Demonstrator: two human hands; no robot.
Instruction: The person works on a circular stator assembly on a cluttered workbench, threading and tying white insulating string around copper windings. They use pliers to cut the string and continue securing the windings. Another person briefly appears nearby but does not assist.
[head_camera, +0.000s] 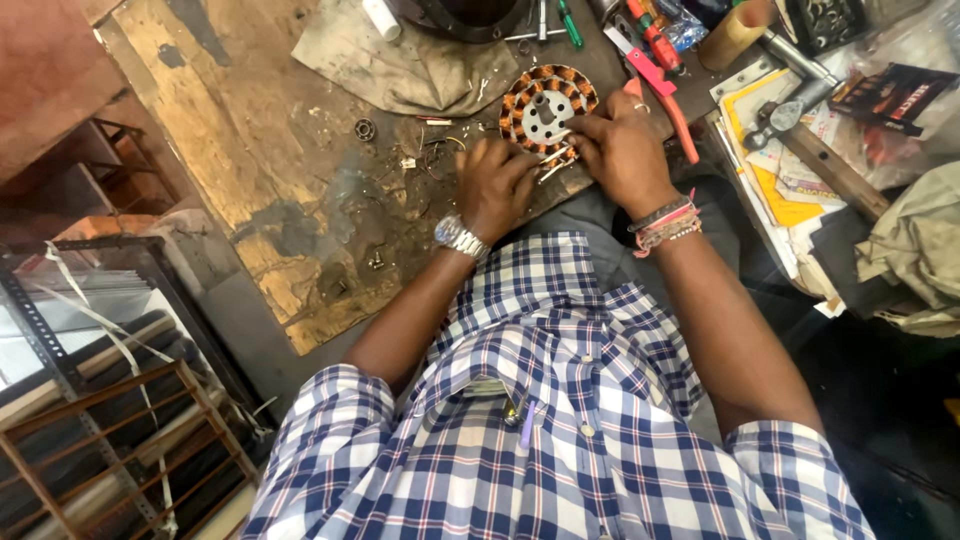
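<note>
Workbench (230, 150): stator (545, 102) touches both hands' fingers (585, 135) at its near edge.

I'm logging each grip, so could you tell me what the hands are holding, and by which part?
Both hands, left hand and right hand, pinch the thin wire leads at the near edge of the copper-wound stator. Which strand each grips cannot be told.

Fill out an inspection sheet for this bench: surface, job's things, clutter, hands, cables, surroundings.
Surface: worn wooden board, stained and scuffed.
Job's things: round stator with copper windings, at the board's far edge.
Clutter: grey cloth, bearing, red-handled pliers, hammer, papers.
Hands: left hand and right hand both at the stator's near edge, fingers on thin wire leads.
Cables: nothing seen beyond those leads.
Surroundings: metal rack at left.
</note>
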